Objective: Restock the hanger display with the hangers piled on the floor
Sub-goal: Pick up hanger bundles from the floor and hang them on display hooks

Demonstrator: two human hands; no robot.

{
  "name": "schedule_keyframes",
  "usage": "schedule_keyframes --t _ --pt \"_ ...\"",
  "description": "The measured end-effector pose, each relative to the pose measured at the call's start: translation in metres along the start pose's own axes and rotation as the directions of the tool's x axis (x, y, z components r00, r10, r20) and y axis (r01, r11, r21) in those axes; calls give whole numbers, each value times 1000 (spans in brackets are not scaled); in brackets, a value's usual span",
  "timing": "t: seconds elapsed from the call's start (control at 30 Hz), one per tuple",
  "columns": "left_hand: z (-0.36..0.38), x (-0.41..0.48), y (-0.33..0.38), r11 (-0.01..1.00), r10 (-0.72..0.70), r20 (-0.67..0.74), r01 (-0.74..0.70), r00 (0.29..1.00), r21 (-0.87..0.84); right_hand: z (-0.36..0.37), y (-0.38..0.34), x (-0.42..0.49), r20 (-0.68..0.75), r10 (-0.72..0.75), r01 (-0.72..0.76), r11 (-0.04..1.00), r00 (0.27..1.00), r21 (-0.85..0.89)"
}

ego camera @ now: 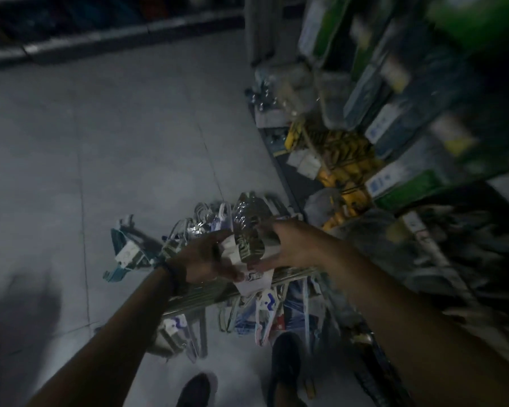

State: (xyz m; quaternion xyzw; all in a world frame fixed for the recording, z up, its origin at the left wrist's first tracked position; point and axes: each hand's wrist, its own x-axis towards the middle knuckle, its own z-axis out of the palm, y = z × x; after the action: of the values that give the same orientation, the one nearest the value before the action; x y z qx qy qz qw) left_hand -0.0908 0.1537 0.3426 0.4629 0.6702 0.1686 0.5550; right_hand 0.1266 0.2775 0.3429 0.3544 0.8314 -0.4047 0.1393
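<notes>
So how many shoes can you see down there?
2. The left shoe is at the bottom edge on the grey floor; the right shoe stands farther forward, beside the hanger pile. Dim picture, but none seems hidden.

The left hand (206, 257) and right hand (296, 248), reaching forward and down with palms facing, grip one hanger bundle (247, 230) between curled fingers.

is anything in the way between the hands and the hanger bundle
Nothing visible. The left hand and right hand grip the hanger bundle from either side, above the pile on the floor. The path to the shelving is too blurred to judge.
</notes>
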Motion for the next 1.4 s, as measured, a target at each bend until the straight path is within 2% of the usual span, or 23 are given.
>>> schedule_keyframes --t 0.1,0.13,0.2,0.23,0.27,0.33,0.37,0.4,0.43,0.5,0.53,0.57,0.63,0.73,0.8,0.83,0.9,0.97,1.0,1.1,1.2,1.27,1.4 --pt "-17 -52 61 949 175 13 -172 985 265 -7 -41 -64 -214 43 -20 994 976 108" --pt "-22 -69 76 868 268 -46 -220 962 445 -5 -53 -87 -314 78 -24 985 946 173" --pt "-28 -107 96 674 472 -248 -165 846 720 5 -75 -136 -488 177 11 934 855 357" --pt "-26 -128 104 678 535 -370 -124 760 725 10 -88 -159 -547 226 60 888 806 456" --pt "-20 -151 109 741 553 -495 -124 671 660 16 -102 -182 -593 289 111 831 751 546" --pt "4 -191 119 887 458 -708 -220 537 406 26 -129 -227 -622 448 207 680 642 703" --pt "17 -202 121 923 377 -761 -284 528 260 31 -141 -249 -623 508 273 601 595 751" --pt "30 -214 127 934 297 -760 -342 578 105 35 -152 -270 -630 552 324 555 545 766" --pt "42 -225 137 921 208 -685 -376 698 -103 40 -164 -291 -628 607 365 512 487 778" --pt "66 -248 165 815 143 -376 -324 916 -481 48 -185 -332 -560 736 395 418 381 818" --pt "78 -260 182 749 193 -211 -283 958 -598 53 -194 -353 -534 769 418 380 352 825" --pt "91 -270 197 713 258 -112 -268 960 -648 57 -205 -374 -510 796 451 343 326 824" --pt "120 -288 225 684 338 -77 -302 938 -664 69 -218 -417 -503 818 479 336 278 811" --pt "168 -310 253 730 363 -87 -341 928 -592 96 -230 -479 -518 831 476 378 203 794" --pt "211 -331 270 762 409 -85 -391 909 -516 118 -233 -526 -553 816 392 460 169 797" --pt "230 -346 279 767 460 -96 -449 883 -458 127 -234 -548 -578 801 287 523 155 803" --pt "282 -374 295 766 557 -78 -548 827 -337 153 -230 -608 -622 777 -34 627 98 778" --pt "341 -405 311 744 639 -22 -625 769 -238 178 -225 -677 -648 756 -446 613 90 653" --pt "373 -420 319 721 678 9 -663 735 -198 188 -225 -714 -641 764 -590 551 72 590" --pt "463 -478 336 673 739 152 -730 656 -122 211 -232 -817 -607 772 -640 371 -189 672" --pt "542 -536 350 611 780 251 -783 573 -113 218 -233 -901 -720 567 -683 338 -401 647" --pt "588 -565 360 569 806 292 -810 515 -142 219 -226 -945 -744 501 -672 366 -441 644" --pt "652 -612 386 529 804 414 -832 427 -170 226 -193 -1011 -729 524 -707 300 -439 641"
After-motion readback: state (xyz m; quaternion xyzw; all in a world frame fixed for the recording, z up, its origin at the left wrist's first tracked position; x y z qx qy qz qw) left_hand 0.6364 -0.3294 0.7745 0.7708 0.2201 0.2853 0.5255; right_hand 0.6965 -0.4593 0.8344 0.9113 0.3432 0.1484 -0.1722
